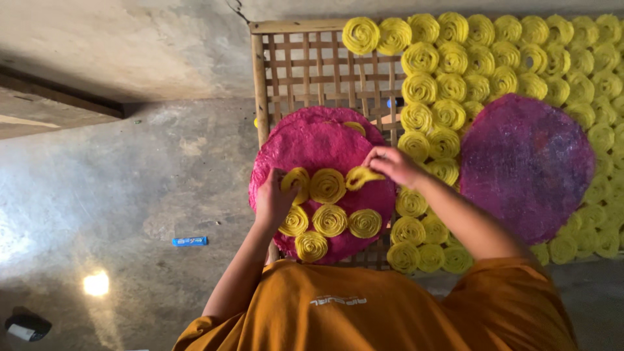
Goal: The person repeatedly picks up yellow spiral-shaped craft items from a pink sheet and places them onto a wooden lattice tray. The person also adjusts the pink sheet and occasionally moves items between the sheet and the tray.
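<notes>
While hands hold, six coils (yellow).

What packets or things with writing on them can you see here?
Small wrapper or tube: lying on the concrete floor left of the person, long and thin, blue with a red end.
Shirt print: pale marking on the orange shirt, bottom centre.

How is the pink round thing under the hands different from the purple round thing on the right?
The pink disc is bright magenta; the purple disc is darker and mottled. The pink disc carries yellow spirals on top; the purple disc's top is bare. The left hand touches the pink disc; none touches the purple one. Both are round, flat, and lie on the woven rack.
</notes>
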